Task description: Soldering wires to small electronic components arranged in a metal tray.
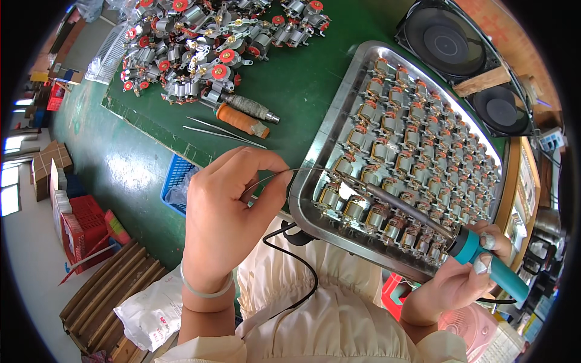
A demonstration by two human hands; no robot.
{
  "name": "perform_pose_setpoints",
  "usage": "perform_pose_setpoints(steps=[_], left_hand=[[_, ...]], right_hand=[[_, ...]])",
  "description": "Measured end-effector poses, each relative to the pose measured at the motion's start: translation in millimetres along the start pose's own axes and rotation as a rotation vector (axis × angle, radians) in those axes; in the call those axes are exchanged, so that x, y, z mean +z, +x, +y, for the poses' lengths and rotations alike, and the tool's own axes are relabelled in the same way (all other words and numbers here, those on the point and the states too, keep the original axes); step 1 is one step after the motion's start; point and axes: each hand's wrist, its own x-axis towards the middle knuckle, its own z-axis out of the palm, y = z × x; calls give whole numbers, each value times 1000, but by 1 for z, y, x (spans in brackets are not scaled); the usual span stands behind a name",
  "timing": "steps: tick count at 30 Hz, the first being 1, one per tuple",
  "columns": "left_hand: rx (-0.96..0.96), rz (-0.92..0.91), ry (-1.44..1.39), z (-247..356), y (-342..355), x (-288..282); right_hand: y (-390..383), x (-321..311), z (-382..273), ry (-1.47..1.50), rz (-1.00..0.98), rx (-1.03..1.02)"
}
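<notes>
Worn-edged, partly bare counter (315, 91) lies beyond left hand (229, 202), pinching wire (305, 169), probably solder; right hand (451, 287) grips soldering iron (417, 214).

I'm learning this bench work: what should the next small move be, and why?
Probably nudge the thin wire slightly toward the soldering iron: the left hand pinches the wire, its end beside the iron's tip over the small motors, while the right hand holds the iron. Whether they touch is too small to tell.
</notes>
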Motion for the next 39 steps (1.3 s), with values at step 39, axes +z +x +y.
perform_pose_setpoints(steps=[39], left_hand=[[285, -558, -441, 162, 17, 134]], right_hand=[[50, -229, 8, -232, 563, -292]])
